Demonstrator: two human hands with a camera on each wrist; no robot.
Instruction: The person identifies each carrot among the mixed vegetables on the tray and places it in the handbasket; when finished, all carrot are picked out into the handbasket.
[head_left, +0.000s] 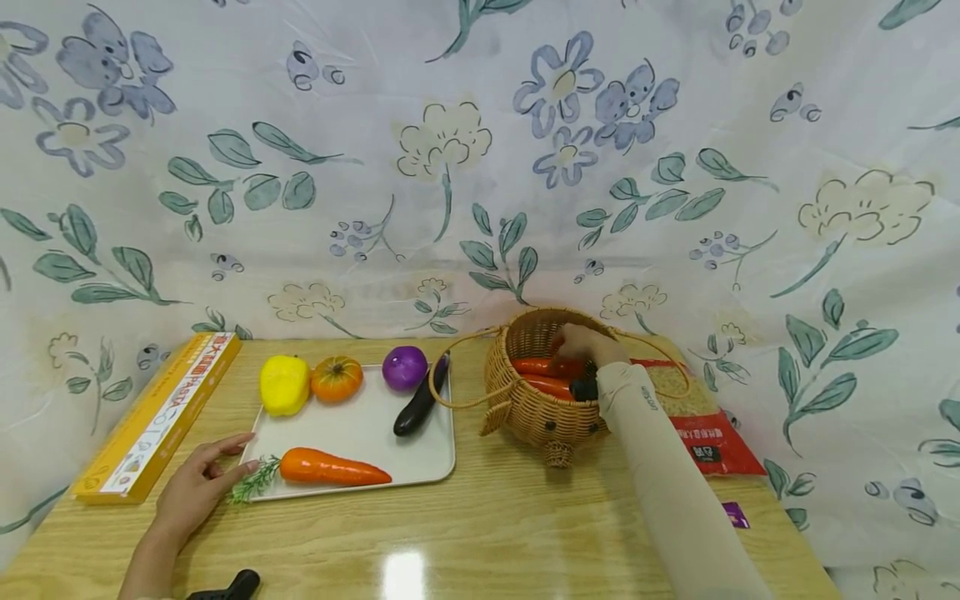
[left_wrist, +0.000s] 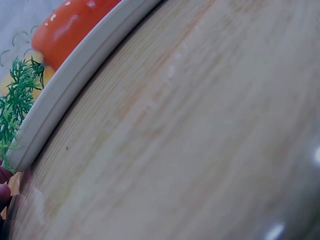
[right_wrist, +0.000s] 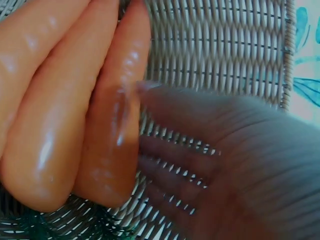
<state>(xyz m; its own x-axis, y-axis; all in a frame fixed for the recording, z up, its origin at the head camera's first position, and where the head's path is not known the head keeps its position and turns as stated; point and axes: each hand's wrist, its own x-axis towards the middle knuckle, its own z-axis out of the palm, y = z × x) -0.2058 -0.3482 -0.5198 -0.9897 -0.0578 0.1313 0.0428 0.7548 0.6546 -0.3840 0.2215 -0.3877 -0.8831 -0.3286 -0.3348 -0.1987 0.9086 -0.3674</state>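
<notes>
In the head view, my right hand (head_left: 588,346) reaches into a wicker basket (head_left: 540,417) with an animal face. Inside lie several orange carrots (right_wrist: 50,125). The right wrist view shows thumb and fingers (right_wrist: 170,107) right at the side of the nearest carrot (right_wrist: 112,145), not curled round it. My left hand (head_left: 197,485) rests at the left edge of a white tray (head_left: 337,433), its thumb by the green leaves (head_left: 258,479) of another carrot (head_left: 330,467). On the tray are also a yellow bell pepper (head_left: 284,385), an orange pumpkin (head_left: 337,379), a round purple vegetable (head_left: 405,368) and an eggplant (head_left: 420,404).
A long yellow box (head_left: 161,417) lies left of the tray. Behind the right arm is a red bag (head_left: 712,442) on the table (head_left: 487,533), with a small purple packet (head_left: 736,515) nearby. A floral cloth (head_left: 450,275) hangs behind.
</notes>
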